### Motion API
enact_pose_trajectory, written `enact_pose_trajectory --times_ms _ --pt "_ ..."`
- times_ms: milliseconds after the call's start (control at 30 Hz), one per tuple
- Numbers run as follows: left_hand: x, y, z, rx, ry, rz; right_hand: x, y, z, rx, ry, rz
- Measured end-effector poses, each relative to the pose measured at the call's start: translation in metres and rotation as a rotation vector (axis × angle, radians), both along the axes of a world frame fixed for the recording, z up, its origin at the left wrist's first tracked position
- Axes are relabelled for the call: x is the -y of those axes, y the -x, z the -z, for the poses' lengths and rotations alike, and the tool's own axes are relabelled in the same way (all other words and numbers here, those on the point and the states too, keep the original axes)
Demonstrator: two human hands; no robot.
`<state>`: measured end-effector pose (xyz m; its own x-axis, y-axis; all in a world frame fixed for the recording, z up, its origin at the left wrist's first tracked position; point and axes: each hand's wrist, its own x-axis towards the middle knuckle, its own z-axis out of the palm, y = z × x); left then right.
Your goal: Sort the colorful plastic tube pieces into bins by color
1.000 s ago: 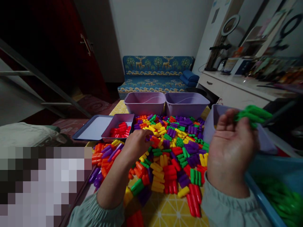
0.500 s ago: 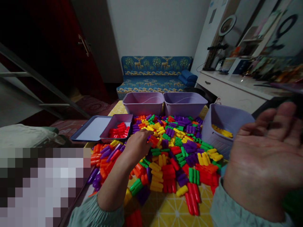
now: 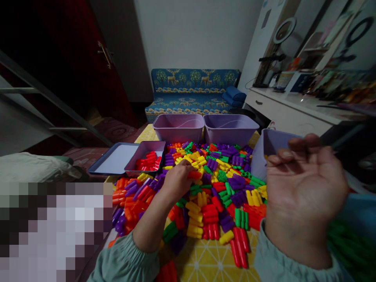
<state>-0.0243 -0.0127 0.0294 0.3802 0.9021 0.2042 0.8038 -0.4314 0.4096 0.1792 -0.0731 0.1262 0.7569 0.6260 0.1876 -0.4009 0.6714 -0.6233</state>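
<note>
One orange peg pinched in left hand fingers; right hand open, empty

Block pile at table centre; two bins side by side at 12 o'clock behind it; small tray with blocks at 10 o'clock, flat lid left of it; tilted bin at 2 o'clock.
</note>
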Motion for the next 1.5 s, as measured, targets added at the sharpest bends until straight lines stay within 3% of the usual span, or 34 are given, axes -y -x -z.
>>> enact_pose_trajectory --times_ms 100,300,433,600,867,1133,1333,1500 --pt "-0.002 0.000 -0.002 0.276 0.071 -0.046 -0.007 0.005 0.008 0.208 0.047 -0.054" --pt "-0.003 -0.003 -0.010 1.136 0.649 -0.028 -0.027 0.020 0.040 0.849 0.350 -0.361" --pt "-0.002 0.000 -0.016 1.334 0.743 -0.011 -0.033 0.030 0.056 1.196 0.450 -0.352" --pt "0.000 0.004 -0.020 1.334 0.789 0.005 -0.034 0.037 0.060 1.259 0.482 -0.385" --pt "0.001 0.011 -0.019 1.059 0.828 0.127 -0.034 0.041 0.065 1.351 0.539 -0.473" --pt "0.002 0.014 -0.020 1.014 0.781 0.114 -0.031 0.045 0.059 1.379 0.579 -0.473" --pt "0.002 0.015 -0.020 1.016 0.761 0.085 -0.034 0.045 0.066 1.341 0.539 -0.511" --pt "-0.001 0.019 -0.018 0.871 0.701 0.057 -0.040 0.037 0.071 1.357 0.529 -0.461"
